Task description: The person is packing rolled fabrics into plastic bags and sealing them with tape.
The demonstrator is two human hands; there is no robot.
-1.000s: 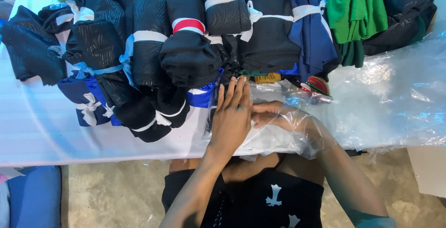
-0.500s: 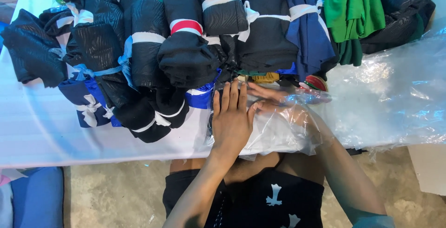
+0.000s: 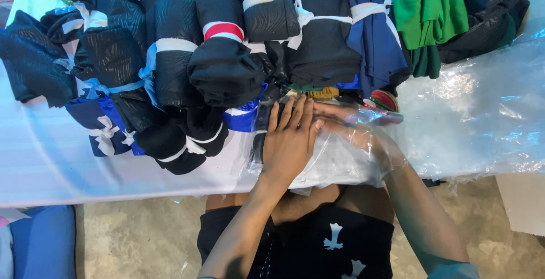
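I saw my left hand [image 3: 290, 142] lying flat, fingers straight and close together, palm pressed down on a clear plastic bag [image 3: 340, 162] at the near edge of the white bench [image 3: 68, 165]. It gripped nothing; it only pinned the bag. My right hand [image 3: 346, 124] sat at about three o'clock from the left, inside or under the clear film, fingers stretched out toward nine o'clock and touching the left fingertips. Through the plastic I could not tell whether it held anything. The bag carried something pale, and it lay just below the middle of the view, against my body.

At twelve o'clock from my hands lay a heap of rolled dark garments [image 3: 227, 69], black and navy, each tied with a white or pale blue strip. A green cloth [image 3: 426, 12] hung at about one o'clock. A loose sheet of clear plastic [image 3: 482, 114] spread over the bench at three o'clock.
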